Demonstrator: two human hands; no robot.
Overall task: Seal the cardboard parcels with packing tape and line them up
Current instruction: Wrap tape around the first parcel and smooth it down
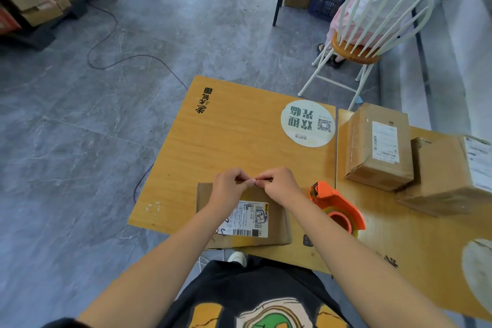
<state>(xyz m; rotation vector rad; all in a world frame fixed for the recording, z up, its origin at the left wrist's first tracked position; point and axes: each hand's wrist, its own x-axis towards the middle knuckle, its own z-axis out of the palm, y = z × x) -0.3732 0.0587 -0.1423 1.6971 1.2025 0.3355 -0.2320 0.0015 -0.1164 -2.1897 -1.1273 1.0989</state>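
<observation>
Sitting at the left table's (226,136) near edge, one box (277,221), left hand (229,185) and right hand (279,185) both pinching a strip (267,180) at its far edge. Two more boxes (378,146) (450,176) on the right table (399,234), one dispenser (335,202), grey floor (80,128), one chair (383,21).

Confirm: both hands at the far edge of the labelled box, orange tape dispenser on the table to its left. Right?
One slip: the head view shows the orange tape dispenser on the table to the right of the labelled box, not its left. The left hand and right hand are at the box's far edge, as stated.
</observation>
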